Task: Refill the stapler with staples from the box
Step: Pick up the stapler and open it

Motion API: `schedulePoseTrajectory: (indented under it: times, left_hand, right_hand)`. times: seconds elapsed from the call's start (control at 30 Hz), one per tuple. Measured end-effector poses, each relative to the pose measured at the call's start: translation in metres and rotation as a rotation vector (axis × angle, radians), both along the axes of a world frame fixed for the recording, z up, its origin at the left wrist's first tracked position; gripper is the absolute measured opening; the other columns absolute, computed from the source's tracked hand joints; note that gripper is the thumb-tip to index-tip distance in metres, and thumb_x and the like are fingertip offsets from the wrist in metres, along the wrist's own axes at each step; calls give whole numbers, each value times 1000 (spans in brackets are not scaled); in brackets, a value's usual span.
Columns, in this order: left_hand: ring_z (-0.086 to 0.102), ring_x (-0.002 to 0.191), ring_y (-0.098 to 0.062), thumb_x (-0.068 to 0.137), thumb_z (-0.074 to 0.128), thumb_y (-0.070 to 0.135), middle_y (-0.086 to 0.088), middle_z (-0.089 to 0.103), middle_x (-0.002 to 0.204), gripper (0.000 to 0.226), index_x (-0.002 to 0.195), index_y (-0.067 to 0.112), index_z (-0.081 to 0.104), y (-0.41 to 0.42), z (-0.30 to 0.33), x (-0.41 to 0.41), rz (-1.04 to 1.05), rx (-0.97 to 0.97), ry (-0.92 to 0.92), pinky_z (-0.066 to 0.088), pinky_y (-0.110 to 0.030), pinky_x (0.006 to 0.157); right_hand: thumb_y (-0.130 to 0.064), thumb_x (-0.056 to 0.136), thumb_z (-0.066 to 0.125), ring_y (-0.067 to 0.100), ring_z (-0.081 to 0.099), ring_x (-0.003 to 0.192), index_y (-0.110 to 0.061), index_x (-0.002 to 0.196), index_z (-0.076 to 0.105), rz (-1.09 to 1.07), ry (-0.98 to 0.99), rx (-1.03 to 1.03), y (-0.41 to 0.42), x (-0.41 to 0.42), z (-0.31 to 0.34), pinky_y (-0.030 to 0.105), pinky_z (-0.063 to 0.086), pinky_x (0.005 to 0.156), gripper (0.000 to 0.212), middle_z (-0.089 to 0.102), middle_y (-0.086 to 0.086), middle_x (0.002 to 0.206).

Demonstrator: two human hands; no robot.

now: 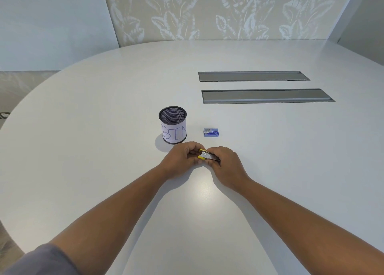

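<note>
A small yellow stapler (pixel 204 155) with a bare metal channel is held between both hands just above the white table (pixel 104 129). My left hand (pixel 181 160) pinches its yellow left end. My right hand (pixel 225 163) grips its right end, fingers curled over the metal part. Most of the stapler is hidden by fingers. A small blue staple box (pixel 211 132) lies shut on the table a short way beyond my hands, slightly to the right.
A black mesh cup (pixel 172 125) wrapped in paper marked "BIN" stands just beyond my left hand. Two long grey cable hatches (pixel 266 96) are set into the table farther back on the right. A patterned wall rises behind the table's curved far edge.
</note>
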State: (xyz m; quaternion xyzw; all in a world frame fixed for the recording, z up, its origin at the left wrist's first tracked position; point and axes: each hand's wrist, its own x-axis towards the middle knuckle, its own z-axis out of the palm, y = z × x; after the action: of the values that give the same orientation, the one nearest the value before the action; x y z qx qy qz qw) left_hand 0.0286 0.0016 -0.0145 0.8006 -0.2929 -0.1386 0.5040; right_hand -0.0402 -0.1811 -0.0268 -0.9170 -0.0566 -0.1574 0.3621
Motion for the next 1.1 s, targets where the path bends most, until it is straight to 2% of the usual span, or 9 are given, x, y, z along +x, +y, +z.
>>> schedulePoseTrajectory:
  times: [0.1,0.23,0.37,0.53,0.87,1.0,1.1]
  left_hand:
    - [70,94,-9,88,66,-6,-6,75,105,30,115,7,68,0,0,0,-6,1,-3,52,-18,87]
    - [71,100,-20,87,67,-6,-10,75,107,30,115,7,67,0,2,1,-14,1,11,55,-26,92]
    - [71,98,-16,87,67,-5,-9,75,105,29,113,7,68,0,0,0,0,-9,9,55,-25,91]
    - [72,100,-21,87,68,-3,-7,76,105,28,113,9,68,0,0,0,-11,-10,38,56,-28,92]
    - [71,94,-10,86,68,-3,-3,76,102,29,112,10,69,0,-3,0,3,-34,35,54,-21,87]
    - [69,104,-15,89,65,-3,-4,73,115,42,128,11,62,-1,-3,-2,19,-34,18,52,-21,91]
    - [67,104,-25,91,66,-3,-13,68,119,52,140,11,54,-4,-1,-2,32,-57,63,53,-28,94]
  right_hand:
    - [-34,88,63,25,62,82,-12,107,74,-5,-2,-1,0,0,0,43,51,74,31,73,6,91]
    - [-33,88,64,24,61,83,-14,106,74,-4,5,-2,0,0,0,43,51,74,28,73,5,91]
    - [-32,87,63,25,62,82,-13,106,75,-16,13,3,0,0,1,43,51,75,29,73,6,90]
    - [-32,88,62,26,60,80,-11,103,74,-7,10,-10,1,-1,1,46,51,72,29,72,7,87]
    - [-32,88,63,25,62,81,-12,106,75,-7,11,-2,0,-1,1,44,52,74,29,73,7,89]
    - [-23,90,71,21,62,88,-16,114,72,-25,18,45,-2,1,-4,43,53,80,25,72,2,99]
    - [-35,90,70,15,62,96,-23,123,65,-37,31,92,-2,-1,-5,36,53,84,35,68,-5,108]
